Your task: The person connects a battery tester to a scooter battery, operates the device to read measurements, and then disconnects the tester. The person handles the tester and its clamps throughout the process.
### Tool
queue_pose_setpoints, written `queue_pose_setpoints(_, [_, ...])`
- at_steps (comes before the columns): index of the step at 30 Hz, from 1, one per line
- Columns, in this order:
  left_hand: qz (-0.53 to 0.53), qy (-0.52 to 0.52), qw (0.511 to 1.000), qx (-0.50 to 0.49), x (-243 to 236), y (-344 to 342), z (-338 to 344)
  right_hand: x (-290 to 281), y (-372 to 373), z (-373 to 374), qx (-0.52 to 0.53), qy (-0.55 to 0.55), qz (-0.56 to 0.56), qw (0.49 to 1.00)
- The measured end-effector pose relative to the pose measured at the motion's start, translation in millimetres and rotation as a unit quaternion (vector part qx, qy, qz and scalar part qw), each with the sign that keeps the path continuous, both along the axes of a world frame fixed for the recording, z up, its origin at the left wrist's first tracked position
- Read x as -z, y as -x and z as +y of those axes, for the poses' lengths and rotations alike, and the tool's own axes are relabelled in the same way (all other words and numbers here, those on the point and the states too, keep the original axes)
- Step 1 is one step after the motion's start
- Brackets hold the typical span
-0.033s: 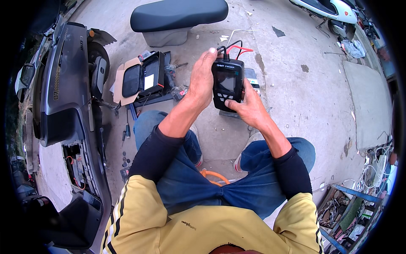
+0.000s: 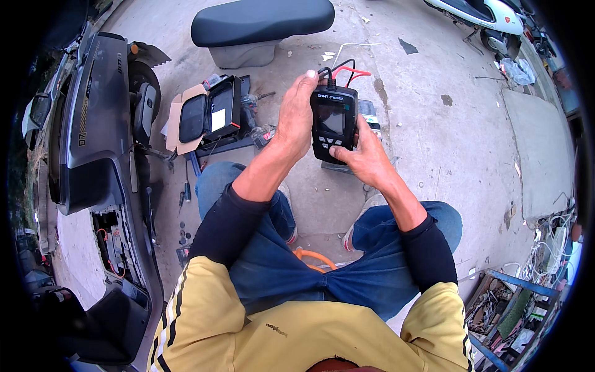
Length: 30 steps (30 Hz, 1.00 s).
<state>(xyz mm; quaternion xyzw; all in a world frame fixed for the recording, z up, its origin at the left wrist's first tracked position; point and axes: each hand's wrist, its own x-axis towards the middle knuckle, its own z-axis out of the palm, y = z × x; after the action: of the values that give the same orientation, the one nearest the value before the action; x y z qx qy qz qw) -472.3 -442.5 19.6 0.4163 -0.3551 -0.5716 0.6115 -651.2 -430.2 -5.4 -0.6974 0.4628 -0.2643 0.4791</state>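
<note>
Both my hands hold a black handheld tester with a small screen, its buttons facing me. My left hand wraps its left side, thumb up near the top corner. On the other side, my right hand grips the lower right edge, with the thumb pressed by the buttons. From the tester's top runs a black cable, and a red lead loops just beyond it. Behind and below the tester, partly hidden, a grey block with a printed label sits on the ground.
A dark scooter stands at my left, a panel opening showing orange wires. Beyond my left arm lies an open carton with a black case. A detached scooter seat rests farther off. A metal rack of scraps is at lower right.
</note>
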Motion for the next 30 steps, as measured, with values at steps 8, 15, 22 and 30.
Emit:
queue_pose_setpoints(8, [-0.004,-0.003,1.000,-0.005,-2.5,1.4,1.9,0.4,-0.2,0.1,0.001,-0.004,-0.002,1.000])
queue_pose_setpoints(15, [-0.002,0.002,1.000,-0.003,0.8,0.4,-0.3,-3.1,-0.5,1.0,0.002,0.009,0.006,1.000])
queue_pose_setpoints(22, [0.000,0.006,1.000,-0.006,2.9,-0.8,-1.2,-4.1,0.1,0.3,-0.006,0.008,-0.006,1.000])
queue_pose_setpoints(30, [0.001,0.005,1.000,-0.001,5.8,-1.7,-2.6,-2.2,0.5,0.5,-0.002,-0.002,-0.006,1.000])
